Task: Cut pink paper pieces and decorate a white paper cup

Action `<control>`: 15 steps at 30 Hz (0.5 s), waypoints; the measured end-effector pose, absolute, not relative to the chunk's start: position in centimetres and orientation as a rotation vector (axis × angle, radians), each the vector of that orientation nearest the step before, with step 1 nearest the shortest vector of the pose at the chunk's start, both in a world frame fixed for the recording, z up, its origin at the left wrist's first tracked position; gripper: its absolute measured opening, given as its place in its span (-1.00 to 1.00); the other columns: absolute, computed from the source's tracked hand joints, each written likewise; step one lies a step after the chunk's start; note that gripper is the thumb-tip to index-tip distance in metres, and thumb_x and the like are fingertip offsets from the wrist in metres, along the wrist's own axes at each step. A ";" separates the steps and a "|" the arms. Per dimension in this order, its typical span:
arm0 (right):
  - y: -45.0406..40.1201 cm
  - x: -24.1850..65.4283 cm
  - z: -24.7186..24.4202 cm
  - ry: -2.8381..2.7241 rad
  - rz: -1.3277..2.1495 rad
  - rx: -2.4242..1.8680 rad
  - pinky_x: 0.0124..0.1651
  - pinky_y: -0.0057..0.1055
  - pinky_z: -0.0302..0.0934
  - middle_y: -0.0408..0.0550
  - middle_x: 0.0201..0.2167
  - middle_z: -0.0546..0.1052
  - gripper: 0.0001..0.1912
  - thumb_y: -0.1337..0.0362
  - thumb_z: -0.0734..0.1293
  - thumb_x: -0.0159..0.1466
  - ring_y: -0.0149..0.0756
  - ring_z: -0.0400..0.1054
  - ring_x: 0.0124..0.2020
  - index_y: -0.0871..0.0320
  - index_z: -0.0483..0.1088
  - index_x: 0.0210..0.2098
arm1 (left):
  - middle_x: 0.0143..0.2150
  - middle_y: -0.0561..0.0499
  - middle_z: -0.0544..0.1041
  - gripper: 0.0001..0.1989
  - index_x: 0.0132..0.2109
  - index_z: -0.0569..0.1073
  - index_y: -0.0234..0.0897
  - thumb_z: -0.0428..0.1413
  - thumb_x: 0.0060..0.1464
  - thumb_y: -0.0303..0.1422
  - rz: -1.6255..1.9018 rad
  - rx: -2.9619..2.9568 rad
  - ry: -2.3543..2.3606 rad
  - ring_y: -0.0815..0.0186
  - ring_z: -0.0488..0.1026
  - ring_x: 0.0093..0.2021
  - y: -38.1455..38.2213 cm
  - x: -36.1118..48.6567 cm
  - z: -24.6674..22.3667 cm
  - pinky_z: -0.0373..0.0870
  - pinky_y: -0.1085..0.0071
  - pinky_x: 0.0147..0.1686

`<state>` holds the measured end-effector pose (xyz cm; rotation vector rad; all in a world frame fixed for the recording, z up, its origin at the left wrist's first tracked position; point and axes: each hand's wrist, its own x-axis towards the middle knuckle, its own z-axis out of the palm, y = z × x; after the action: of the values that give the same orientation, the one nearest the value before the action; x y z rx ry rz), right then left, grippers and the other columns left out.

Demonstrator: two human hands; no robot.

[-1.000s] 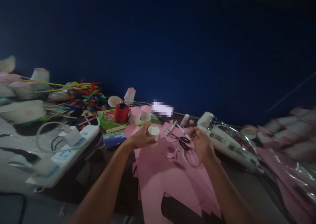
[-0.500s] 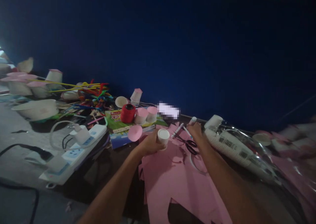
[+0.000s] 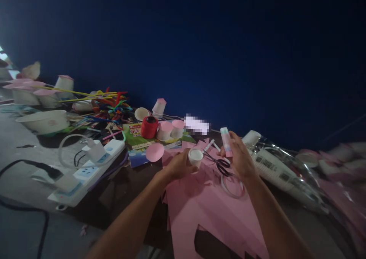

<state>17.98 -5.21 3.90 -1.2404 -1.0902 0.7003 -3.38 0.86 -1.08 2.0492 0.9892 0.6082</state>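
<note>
My left hand (image 3: 179, 165) is closed round a small white paper cup (image 3: 195, 158), its round white end facing up. In my right hand (image 3: 240, 154) is a glue stick (image 3: 226, 141) with a pink and white label and a pale green top, held nearly upright. Under both hands spreads cut pink paper (image 3: 206, 209). Black-handled scissors (image 3: 221, 165) lie on it between the hands, beside a roll of tape (image 3: 232, 186). A pink paper disc (image 3: 154, 152) rests left of my left hand.
Two pink-topped cups (image 3: 165, 130) and a red spool of thread (image 3: 149, 127) stand on a colourful pad (image 3: 137, 152). At left are a white power strip (image 3: 85, 175), a paper bowl (image 3: 42, 122) and pipe cleaners (image 3: 114, 103). Bagged cups (image 3: 274, 165) lie at right, before a dark blue wall (image 3: 183, 53).
My right hand has lifted the glue stick and drawn it back towards me, now upright. My left hand has shifted slightly right with the cup.
</note>
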 end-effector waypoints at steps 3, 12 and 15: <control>-7.9 16.5 5.1 -0.970 0.801 -1.098 -0.34 -0.33 0.33 -0.30 -0.62 0.36 -0.52 0.03 0.31 0.28 -0.32 0.32 -0.53 -0.12 0.18 0.16 | -0.16 -0.10 0.57 -0.46 0.02 0.35 -0.27 0.24 -0.15 -0.27 0.660 2.030 0.966 0.12 0.51 -0.20 0.8 -3.1 -1.4 0.36 0.32 -0.27; -9.8 15.3 6.0 -0.865 1.122 -0.852 -0.17 -0.20 0.38 -0.21 -0.40 0.44 -0.41 0.14 0.45 0.13 -0.33 0.35 -0.39 -0.23 0.29 0.13 | -0.20 -0.06 0.57 -0.44 0.05 0.37 -0.26 0.26 -0.13 -0.23 0.723 1.974 0.936 0.16 0.50 -0.26 0.9 -2.7 -2.5 0.38 0.31 -0.28; -9.9 14.8 5.0 -0.844 1.213 -0.782 -0.13 -0.23 0.36 -0.22 -0.33 0.43 -0.26 0.25 0.50 0.04 -0.39 0.32 -0.41 -0.28 0.26 0.17 | -0.18 -0.06 0.58 -0.44 0.06 0.38 -0.26 0.26 -0.12 -0.24 0.751 1.981 0.949 0.15 0.50 -0.20 0.7 -2.5 -2.4 0.39 0.28 -0.20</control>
<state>14.82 -9.92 4.98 -0.7824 -0.8437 1.2127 -2.53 0.71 -2.36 1.9815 0.9489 0.7511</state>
